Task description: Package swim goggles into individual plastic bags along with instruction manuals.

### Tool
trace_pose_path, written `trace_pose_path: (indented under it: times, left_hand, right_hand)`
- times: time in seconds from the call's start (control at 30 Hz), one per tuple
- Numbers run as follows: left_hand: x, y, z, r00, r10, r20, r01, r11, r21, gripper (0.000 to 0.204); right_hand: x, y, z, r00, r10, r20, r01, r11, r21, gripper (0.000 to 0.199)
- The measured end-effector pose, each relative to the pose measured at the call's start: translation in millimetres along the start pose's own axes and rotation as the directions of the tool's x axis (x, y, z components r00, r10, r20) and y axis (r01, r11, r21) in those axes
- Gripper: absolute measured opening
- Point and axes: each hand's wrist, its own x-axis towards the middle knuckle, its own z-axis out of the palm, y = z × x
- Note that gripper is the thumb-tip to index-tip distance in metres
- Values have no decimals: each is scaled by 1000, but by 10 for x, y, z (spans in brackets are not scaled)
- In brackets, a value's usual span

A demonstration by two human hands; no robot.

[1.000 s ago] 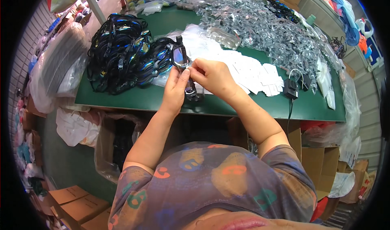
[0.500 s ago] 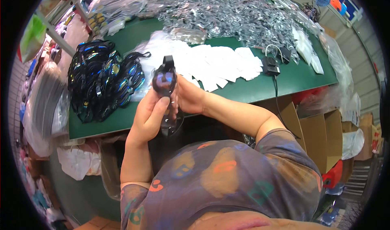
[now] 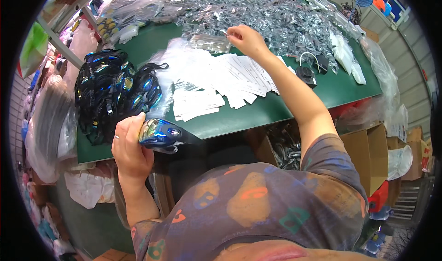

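My left hand (image 3: 131, 143) is closed around a pair of swim goggles (image 3: 159, 134) with a shiny blue-gold mirrored lens and dark strap, just off the table's near edge. Beyond it lies a heap of black goggles (image 3: 115, 90) with blue-green sheen. My right hand (image 3: 247, 39) reaches across the table, thumb and fingers pinched at the near edge of a large heap of small clear plastic pieces (image 3: 285, 23). A small pale bit shows at its fingertips, too small to name. Beside those fingertips lie flat clear plastic sleeves (image 3: 207, 43).
White cards (image 3: 230, 74) spread over the green table (image 3: 258, 119). A black plug-like box (image 3: 306, 76) with a cable sits to their right. Cardboard boxes (image 3: 363, 150) stand below the table on the right; bagged grey discs (image 3: 48, 123) stand at the left.
My hands have parted. The left has moved left and nearer with the goggles; the right has let go of them and stretched far over the cards to the clear plastic.
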Motion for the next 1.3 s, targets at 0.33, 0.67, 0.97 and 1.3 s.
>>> trace_pose_path:
  times: [0.33, 0.67, 0.97, 1.3]
  left_hand:
    - [176, 84, 32, 998, -49, 48, 53, 996, -74, 49]
    - [-85, -4, 581, 844, -489, 221, 536, 784, -313, 25]
    - [-311, -237, 1216, 499, -598, 627, 665, -200, -720, 14]
    - [-87, 160, 1189, 471, -555, 686, 562, -410, -718, 32]
  right_hand:
    - [780, 563, 483, 983, -174, 60, 171, 747, -643, 32]
    - [910, 676, 371, 983, -124, -132, 53, 893, -448, 15]
    - [-376, -1033, -204, 856, -201, 477, -418, 274, 866, 25]
    - [-1064, -1526, 264, 914, -373, 163, 320, 906, 277, 16]
